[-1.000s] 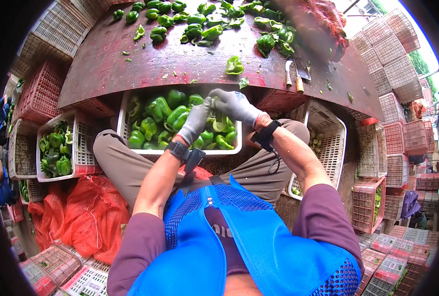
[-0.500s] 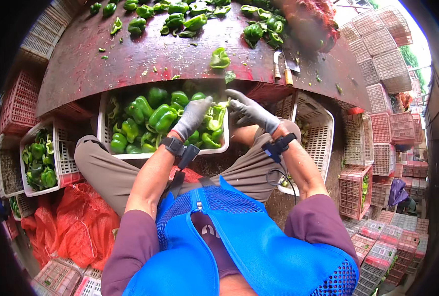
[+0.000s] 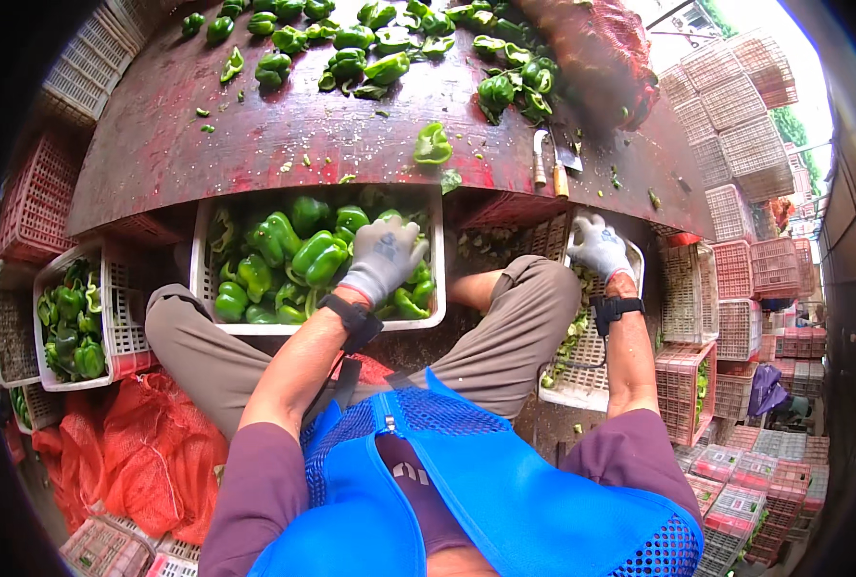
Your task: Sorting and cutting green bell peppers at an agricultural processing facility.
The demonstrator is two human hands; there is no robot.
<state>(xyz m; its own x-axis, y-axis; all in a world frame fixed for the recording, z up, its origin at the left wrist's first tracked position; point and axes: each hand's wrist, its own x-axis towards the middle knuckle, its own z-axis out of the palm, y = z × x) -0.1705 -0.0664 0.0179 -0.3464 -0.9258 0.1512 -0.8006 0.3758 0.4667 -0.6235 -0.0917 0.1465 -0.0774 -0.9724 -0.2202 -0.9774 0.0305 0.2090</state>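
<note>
My left hand (image 3: 387, 258), in a grey glove, rests palm down over the green bell peppers (image 3: 276, 238) heaped in a white plastic crate (image 3: 440, 240) between my knees. Its fingers are somewhat apart; their tips bend down among the peppers, and nothing shows held. To the right, my gloved right hand (image 3: 601, 248) is over a second white crate (image 3: 582, 397) containing pale green pepper scraps (image 3: 570, 342). Its fingers are parted and partly bent, with nothing visible in them. A cut pepper piece (image 3: 433, 145) lies on the dark red tabletop (image 3: 351, 135) ahead.
Two knives (image 3: 561, 179) lie at the table's right near a red mesh sack (image 3: 596, 58). More peppers (image 3: 356, 60) spread along the far side. Left of me stand a small pepper crate (image 3: 111, 332) and red netting (image 3: 149, 462). Stacked crates (image 3: 745, 144) rise on the right.
My hands have parted: the left has moved down over the peppers, while the right has swung right to the scrap crate. The pale pepper piece between them is no longer visible there.
</note>
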